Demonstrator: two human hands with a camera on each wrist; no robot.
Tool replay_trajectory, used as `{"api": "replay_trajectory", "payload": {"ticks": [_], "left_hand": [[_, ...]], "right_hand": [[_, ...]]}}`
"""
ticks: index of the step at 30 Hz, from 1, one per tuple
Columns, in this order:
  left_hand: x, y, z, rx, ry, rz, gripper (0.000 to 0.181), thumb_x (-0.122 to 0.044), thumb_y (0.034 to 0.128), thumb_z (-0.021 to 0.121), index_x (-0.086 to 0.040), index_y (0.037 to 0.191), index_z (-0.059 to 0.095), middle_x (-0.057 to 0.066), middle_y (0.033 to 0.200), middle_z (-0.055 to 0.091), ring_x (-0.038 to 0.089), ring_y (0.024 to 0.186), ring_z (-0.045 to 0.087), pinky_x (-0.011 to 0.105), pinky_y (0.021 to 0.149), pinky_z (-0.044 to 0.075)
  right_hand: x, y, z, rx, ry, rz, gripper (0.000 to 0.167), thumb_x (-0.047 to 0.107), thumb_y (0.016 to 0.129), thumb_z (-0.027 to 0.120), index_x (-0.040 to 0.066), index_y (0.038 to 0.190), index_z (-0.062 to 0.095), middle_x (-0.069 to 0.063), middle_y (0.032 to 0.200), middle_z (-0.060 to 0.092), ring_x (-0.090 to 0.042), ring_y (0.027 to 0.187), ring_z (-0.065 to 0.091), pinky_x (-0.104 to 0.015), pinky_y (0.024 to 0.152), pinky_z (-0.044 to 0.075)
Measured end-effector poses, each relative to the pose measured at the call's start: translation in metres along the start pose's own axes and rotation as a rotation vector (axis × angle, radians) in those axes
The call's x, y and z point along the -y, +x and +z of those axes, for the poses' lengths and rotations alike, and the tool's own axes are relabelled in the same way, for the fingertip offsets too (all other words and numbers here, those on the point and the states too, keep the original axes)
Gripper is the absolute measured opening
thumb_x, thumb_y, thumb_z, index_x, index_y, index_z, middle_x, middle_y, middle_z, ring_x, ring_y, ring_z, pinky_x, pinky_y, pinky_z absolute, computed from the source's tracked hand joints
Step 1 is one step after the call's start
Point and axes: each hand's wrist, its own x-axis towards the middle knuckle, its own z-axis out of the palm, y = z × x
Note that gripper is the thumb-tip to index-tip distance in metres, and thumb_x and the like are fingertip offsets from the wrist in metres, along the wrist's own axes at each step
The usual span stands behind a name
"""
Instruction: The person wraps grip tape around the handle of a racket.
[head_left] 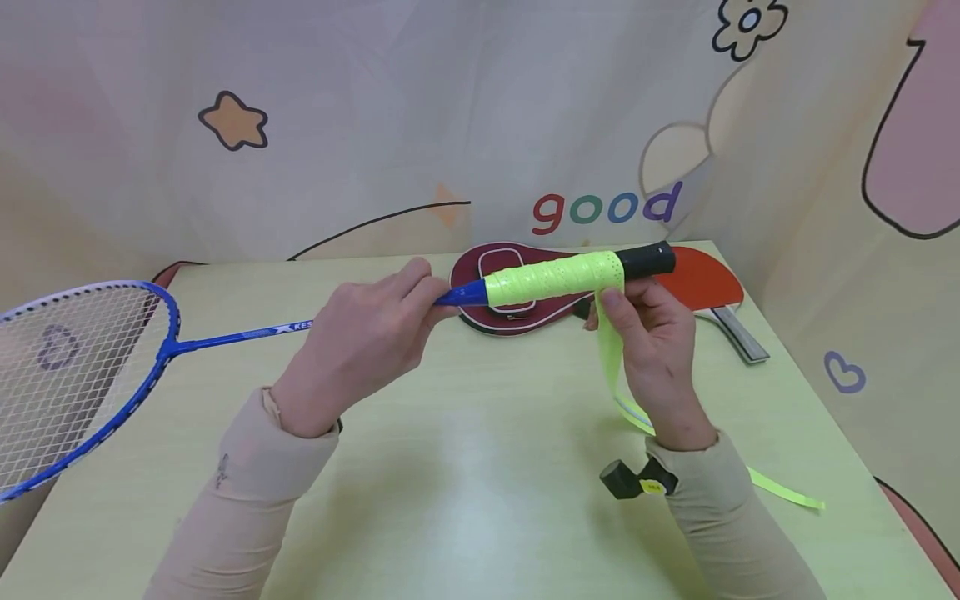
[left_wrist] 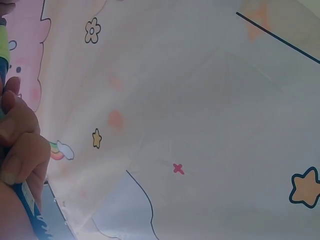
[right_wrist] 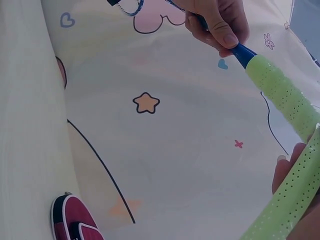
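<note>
A blue badminton racket [head_left: 240, 336] is held above the table, its strung head off to the left. My left hand [head_left: 367, 333] grips the shaft by the blue cone below the handle. Yellow-green perforated grip tape [head_left: 555, 279] winds round most of the handle, leaving the black butt end [head_left: 647, 260] bare. With thumb and fingers, my right hand [head_left: 660, 350] pinches the loose tape just under the handle; its tail hangs past the wrist onto the table. In the right wrist view, the tape strip [right_wrist: 290, 200] crosses in front of the right fingers.
A maroon paddle case [head_left: 480, 321] lies at the back of the table [head_left: 465, 500]. Right of it rests a table tennis paddle with red rubber [head_left: 708, 279]. A printed curtain [head_left: 375, 125] stands behind and beside the table.
</note>
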Motion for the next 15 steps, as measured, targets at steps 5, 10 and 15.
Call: {"api": "replay_trajectory", "payload": {"ticks": [5,10,15], "left_hand": [[-0.0008,-0.0012,0.0001,0.030,0.003,-0.008,0.021,-0.020,0.0954,0.064,0.000,0.091,0.060,0.002,0.071,0.044,0.011,0.044,0.030,0.022,0.038,0.025],[-0.0004,-0.0023,0.0002,0.014,-0.001,-0.003,0.030,-0.029,0.0901,0.071,-0.001,0.089,0.060,0.001,0.067,0.042,0.010,0.042,0.027,0.023,0.038,0.023],[0.0010,-0.0016,-0.0015,-0.013,0.019,0.013,0.027,-0.027,0.0907,0.071,-0.003,0.087,0.060,0.000,0.064,0.042,0.009,0.042,0.029,0.022,0.039,0.023]], "right_hand": [[0.0011,-0.0007,0.0002,-0.002,-0.002,0.016,0.011,0.008,0.097,0.060,-0.001,0.097,0.065,-0.012,0.079,0.061,-0.021,0.072,0.060,-0.028,0.073,0.050],[0.0009,-0.0018,0.0007,-0.009,0.000,0.021,0.011,0.008,0.096,0.060,-0.001,0.095,0.066,-0.010,0.079,0.062,-0.021,0.071,0.061,-0.028,0.073,0.051],[0.0010,-0.0025,0.0023,-0.018,0.008,0.021,0.010,0.007,0.096,0.059,0.001,0.094,0.067,-0.008,0.077,0.063,-0.020,0.069,0.061,-0.029,0.072,0.051]]}}
